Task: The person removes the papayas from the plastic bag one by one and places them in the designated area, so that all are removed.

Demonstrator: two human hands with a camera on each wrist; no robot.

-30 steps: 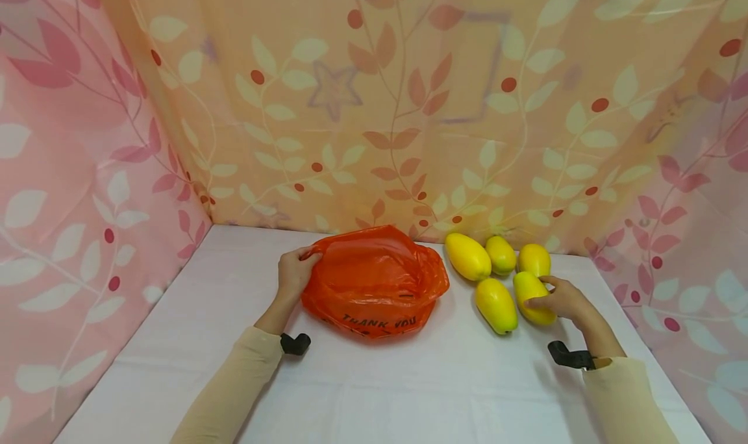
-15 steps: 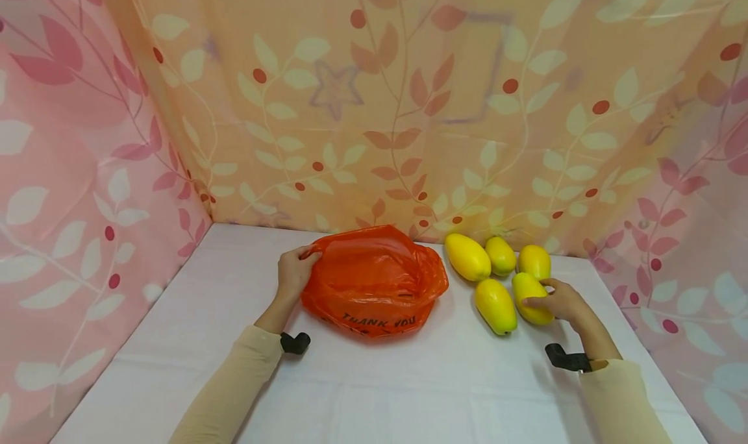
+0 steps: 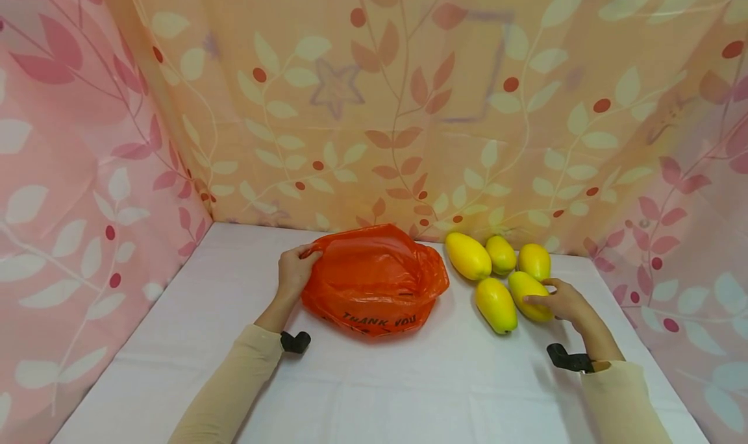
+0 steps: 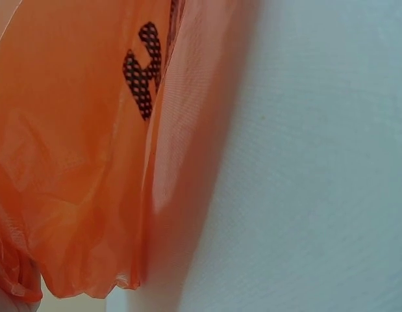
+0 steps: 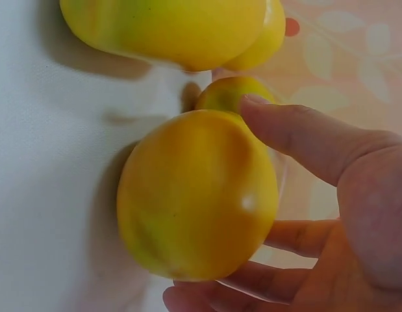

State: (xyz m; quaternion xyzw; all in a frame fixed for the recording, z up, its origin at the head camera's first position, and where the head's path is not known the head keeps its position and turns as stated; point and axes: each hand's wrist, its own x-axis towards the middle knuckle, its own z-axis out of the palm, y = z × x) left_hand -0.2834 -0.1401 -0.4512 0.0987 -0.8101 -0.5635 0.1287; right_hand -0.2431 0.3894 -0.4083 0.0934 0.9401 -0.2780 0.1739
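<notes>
On the white tabletop, my left hand [image 3: 294,274] pinches the left rim of a red-orange plastic bag [image 3: 371,269], whose mouth gapes open. Black "THANK YOU" lettering runs along the bag's front. In the left wrist view the bag's side [image 4: 77,162] fills the left half, and the hand is nearly all out of frame. At the right, my right hand [image 3: 567,303] holds a yellow-green mango [image 3: 526,293] low at the table. The right wrist view shows the thumb along one side of this mango [image 5: 194,195] and the fingers [image 5: 272,279] curled on the opposite side.
Several more mangoes lie close by: one at the front [image 3: 496,306], one behind the held fruit [image 3: 534,260], a small one [image 3: 500,256] and a long one [image 3: 467,257] beside the bag. Floral cloth walls [image 3: 374,106] enclose the table [image 3: 374,392].
The held mango has tilted and shifted slightly left, its upper end now farther toward the front mango. My right hand moved a little left with it. The left hand and the bag have stayed put.
</notes>
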